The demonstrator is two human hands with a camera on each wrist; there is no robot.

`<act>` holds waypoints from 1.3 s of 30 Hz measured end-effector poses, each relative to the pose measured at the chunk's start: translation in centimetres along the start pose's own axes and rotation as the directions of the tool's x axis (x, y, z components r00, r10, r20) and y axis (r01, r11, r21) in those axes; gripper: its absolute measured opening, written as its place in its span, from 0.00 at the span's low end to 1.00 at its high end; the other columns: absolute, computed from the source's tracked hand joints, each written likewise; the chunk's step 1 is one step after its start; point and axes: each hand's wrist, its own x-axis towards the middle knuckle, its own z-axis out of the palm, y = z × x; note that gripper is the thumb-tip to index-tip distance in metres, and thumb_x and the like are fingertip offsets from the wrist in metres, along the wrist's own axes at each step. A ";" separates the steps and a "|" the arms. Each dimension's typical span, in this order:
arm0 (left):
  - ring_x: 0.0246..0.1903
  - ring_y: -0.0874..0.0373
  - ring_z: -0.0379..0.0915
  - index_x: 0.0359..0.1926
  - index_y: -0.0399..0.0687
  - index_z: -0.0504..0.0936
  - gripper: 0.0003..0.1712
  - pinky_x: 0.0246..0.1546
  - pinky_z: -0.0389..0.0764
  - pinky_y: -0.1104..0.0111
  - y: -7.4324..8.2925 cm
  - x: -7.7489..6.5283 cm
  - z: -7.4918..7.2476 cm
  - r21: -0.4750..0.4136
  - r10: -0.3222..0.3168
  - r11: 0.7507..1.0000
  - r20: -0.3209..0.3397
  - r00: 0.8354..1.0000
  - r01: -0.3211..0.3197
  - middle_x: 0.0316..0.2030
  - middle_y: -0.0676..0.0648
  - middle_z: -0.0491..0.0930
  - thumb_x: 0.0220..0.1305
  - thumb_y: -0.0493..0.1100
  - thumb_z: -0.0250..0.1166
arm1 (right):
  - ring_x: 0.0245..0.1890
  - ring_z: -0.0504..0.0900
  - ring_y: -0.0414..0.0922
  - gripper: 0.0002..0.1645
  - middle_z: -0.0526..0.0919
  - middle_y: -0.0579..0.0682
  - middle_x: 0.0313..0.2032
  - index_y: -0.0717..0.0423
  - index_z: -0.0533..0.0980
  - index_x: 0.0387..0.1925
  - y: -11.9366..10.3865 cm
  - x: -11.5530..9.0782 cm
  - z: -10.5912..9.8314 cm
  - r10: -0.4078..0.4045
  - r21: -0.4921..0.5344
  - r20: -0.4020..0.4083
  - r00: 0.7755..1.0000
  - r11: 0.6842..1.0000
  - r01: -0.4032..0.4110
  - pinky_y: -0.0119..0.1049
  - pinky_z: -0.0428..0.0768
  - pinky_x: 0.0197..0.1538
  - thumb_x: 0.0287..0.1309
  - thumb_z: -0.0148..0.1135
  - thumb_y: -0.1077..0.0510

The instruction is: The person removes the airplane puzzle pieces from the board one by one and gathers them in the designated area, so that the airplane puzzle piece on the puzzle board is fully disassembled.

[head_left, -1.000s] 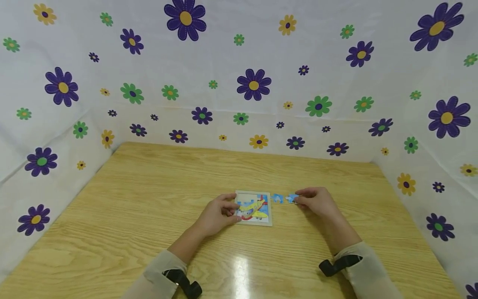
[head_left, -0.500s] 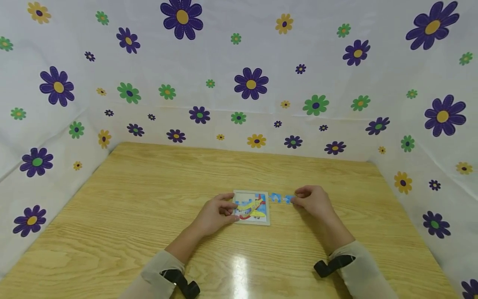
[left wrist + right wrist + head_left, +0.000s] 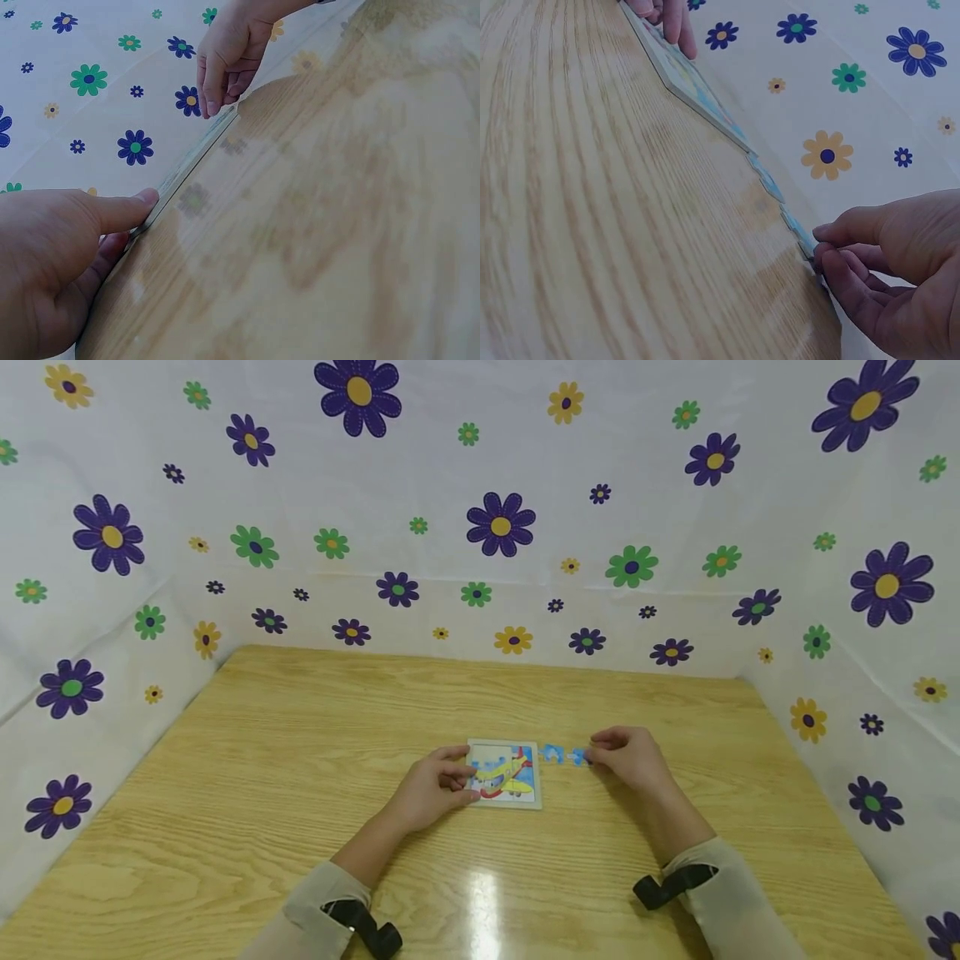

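A small square jigsaw puzzle in a pale frame (image 3: 504, 807) lies flat on the table, showing a yellow and red airplane, with bare backing at its upper left. My left hand (image 3: 433, 791) grips the frame's left side; in the left wrist view the thumb (image 3: 131, 212) lies over the edge. Right of the frame lies a loose blue puzzle piece (image 3: 553, 754). Just beyond it is a second blue puzzle piece (image 3: 577, 756), its right end pinched between thumb and fingers of my right hand (image 3: 632, 764). The fingertips partly cover this piece.
The wooden table (image 3: 315, 710) has bare wood around the puzzle. White cloth with printed flowers (image 3: 420, 468) walls in its back and both sides. A black strap device (image 3: 671, 887) sits on each wrist.
My right hand has moved slightly left with the second puzzle piece, narrowing the gap to the first. The left hand stays on the frame. The head view has shifted a little.
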 end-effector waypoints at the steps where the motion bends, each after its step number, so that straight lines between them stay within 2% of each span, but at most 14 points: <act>1: 0.38 0.60 0.76 0.49 0.35 0.86 0.18 0.38 0.80 0.75 0.0 0.0 0.0 0.001 0.000 1.000 -0.001 1.000 0.000 0.68 0.42 0.70 0.57 0.37 0.75 | 0.32 0.83 0.39 0.20 0.86 0.61 0.41 0.68 0.79 0.51 -0.1 0.0 0.0 0.001 0.009 -0.005 1.000 1.000 -0.001 0.29 0.82 0.37 0.61 0.69 0.59; 5: 0.38 0.61 0.75 0.48 0.35 0.87 0.18 0.37 0.79 0.76 0.0 0.3 -0.1 0.007 0.007 1.000 -0.005 1.000 -0.007 0.68 0.41 0.70 0.57 0.37 0.75 | 0.31 0.83 0.38 0.19 0.85 0.60 0.41 0.68 0.80 0.51 -0.7 0.1 0.4 -0.002 0.043 -0.006 1.000 0.999 0.003 0.28 0.83 0.36 0.61 0.68 0.60; 9: 0.38 0.61 0.75 0.48 0.35 0.87 0.17 0.37 0.79 0.76 0.1 0.3 -0.2 -0.003 0.001 1.000 -0.013 1.000 -0.001 0.68 0.40 0.70 0.57 0.37 0.75 | 0.32 0.82 0.39 0.18 0.84 0.60 0.41 0.68 0.81 0.50 -1.3 0.2 1.3 -0.034 0.061 0.029 0.999 0.998 0.032 0.27 0.83 0.36 0.61 0.68 0.60; 14: 0.39 0.60 0.76 0.49 0.34 0.86 0.18 0.38 0.80 0.76 0.1 0.2 -0.2 -0.009 -0.002 1.000 -0.008 1.000 0.002 0.68 0.39 0.69 0.57 0.37 0.75 | 0.36 0.79 0.42 0.17 0.85 0.56 0.40 0.63 0.83 0.48 -1.9 0.1 2.3 -0.086 0.008 0.062 0.994 0.996 0.086 0.28 0.79 0.37 0.60 0.70 0.57; 17: 0.39 0.60 0.76 0.49 0.34 0.86 0.18 0.38 0.80 0.76 0.1 0.2 -0.2 -0.004 0.002 1.000 -0.003 1.000 -0.002 0.69 0.40 0.69 0.57 0.37 0.75 | 0.36 0.79 0.43 0.17 0.85 0.54 0.38 0.62 0.84 0.48 -2.5 -0.1 3.0 -0.115 0.013 0.102 0.988 0.993 0.114 0.29 0.79 0.36 0.60 0.70 0.57; 21: 0.39 0.59 0.77 0.49 0.36 0.86 0.18 0.39 0.81 0.75 0.0 0.2 -0.1 0.006 0.007 1.000 0.005 1.000 -0.007 0.69 0.41 0.69 0.58 0.38 0.74 | 0.35 0.79 0.43 0.17 0.84 0.54 0.37 0.63 0.83 0.49 -3.3 -0.3 3.9 -0.121 0.051 0.156 0.980 0.992 0.115 0.29 0.80 0.34 0.60 0.70 0.58; 26: 0.40 0.59 0.77 0.50 0.36 0.86 0.18 0.39 0.81 0.75 0.0 0.1 -0.1 0.006 0.007 1.000 0.011 1.000 -0.007 0.69 0.42 0.69 0.58 0.39 0.74 | 0.38 0.78 0.44 0.14 0.84 0.53 0.37 0.61 0.85 0.47 -4.1 -0.3 5.2 -0.121 0.050 0.170 0.978 0.992 0.114 0.30 0.78 0.37 0.61 0.69 0.59; 32: 0.39 0.59 0.76 0.49 0.35 0.86 0.18 0.39 0.80 0.76 -0.1 0.0 -0.1 -0.007 0.008 1.000 0.006 1.000 -0.008 0.68 0.41 0.70 0.58 0.38 0.75 | 0.31 0.86 0.40 0.14 0.84 0.57 0.36 0.68 0.82 0.48 -4.9 -0.5 7.0 -0.125 0.177 0.250 0.960 0.981 0.082 0.31 0.86 0.37 0.65 0.64 0.62; 34: 0.39 0.59 0.77 0.49 0.35 0.86 0.18 0.39 0.81 0.76 -0.2 -0.1 -0.1 -0.011 0.008 1.000 0.006 1.000 -0.008 0.68 0.40 0.70 0.57 0.38 0.75 | 0.29 0.86 0.40 0.14 0.84 0.56 0.35 0.68 0.82 0.49 -5.0 -0.6 7.3 -0.129 0.169 0.253 0.959 0.982 0.087 0.32 0.86 0.37 0.66 0.63 0.62; 39: 0.40 0.58 0.78 0.50 0.36 0.86 0.19 0.40 0.81 0.76 -0.3 -0.1 -0.1 -0.008 0.008 1.000 0.011 1.000 -0.008 0.69 0.42 0.69 0.58 0.39 0.74 | 0.26 0.83 0.40 0.12 0.84 0.51 0.29 0.62 0.84 0.46 -5.2 -0.7 7.8 -0.124 0.061 0.218 0.968 0.992 0.113 0.31 0.82 0.32 0.65 0.65 0.59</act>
